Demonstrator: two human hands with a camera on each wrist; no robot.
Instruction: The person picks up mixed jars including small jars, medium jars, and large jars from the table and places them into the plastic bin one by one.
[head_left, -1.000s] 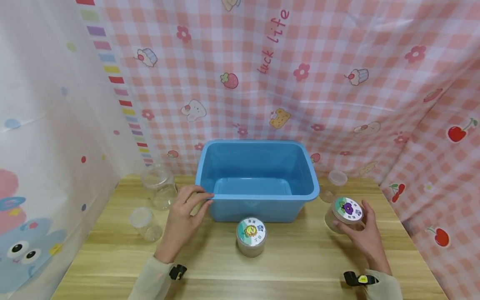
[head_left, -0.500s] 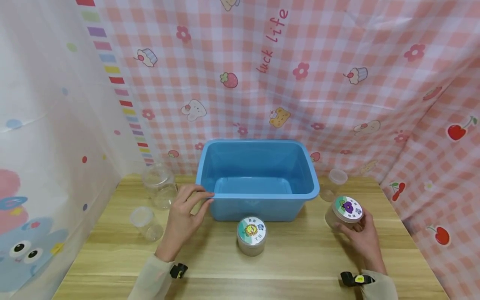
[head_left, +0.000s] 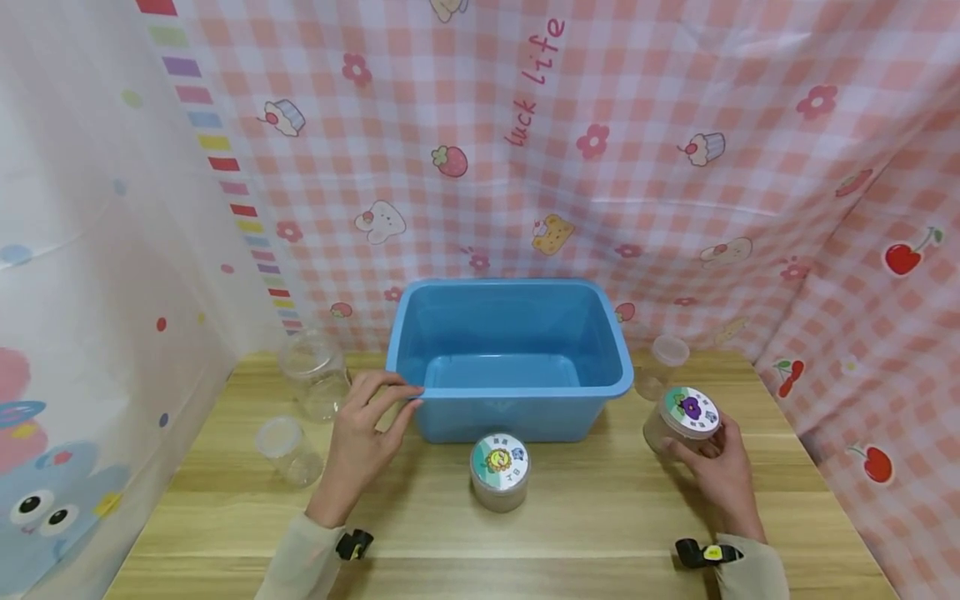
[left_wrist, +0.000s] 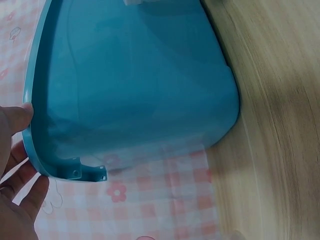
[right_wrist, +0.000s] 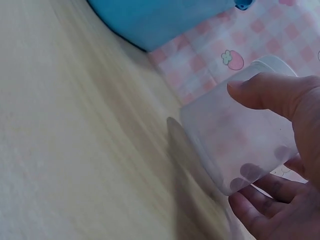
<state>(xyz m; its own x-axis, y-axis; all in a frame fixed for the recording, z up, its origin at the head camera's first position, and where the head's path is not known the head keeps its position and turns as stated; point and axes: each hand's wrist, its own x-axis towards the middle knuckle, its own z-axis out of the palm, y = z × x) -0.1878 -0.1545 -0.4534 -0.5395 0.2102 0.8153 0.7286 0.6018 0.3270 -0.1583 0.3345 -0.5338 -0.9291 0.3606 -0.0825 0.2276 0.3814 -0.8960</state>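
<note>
In the head view my left hand (head_left: 367, 437) holds the near left corner of the blue plastic basin (head_left: 506, 421) by its rim. The left wrist view shows thumb and fingertips on the rim (left_wrist: 30, 142). My right hand (head_left: 723, 475) grips a clear round jar (head_left: 667, 437) whose lid carries a purple flower picture. Thumb and fingers lie on opposite sides of its frosted wall (right_wrist: 232, 132) in the right wrist view. Whether the jar touches the table I cannot tell. A second jar (head_left: 500, 472), with a sunflower picture on its lid, stands before the basin.
Behind the purple-flower jar stands a small clear jar (head_left: 662, 367). To the left are a large clear jar (head_left: 315, 375) and a small one (head_left: 288, 450). All stand on the wooden table (head_left: 585, 533). A pink checked cloth (head_left: 480, 200) hangs behind the basin.
My right fingers have drawn in round the purple-flower jar, and hand and jar have shifted slightly away from me. The left hand keeps its place on the rim. The head view has shifted a little.
</note>
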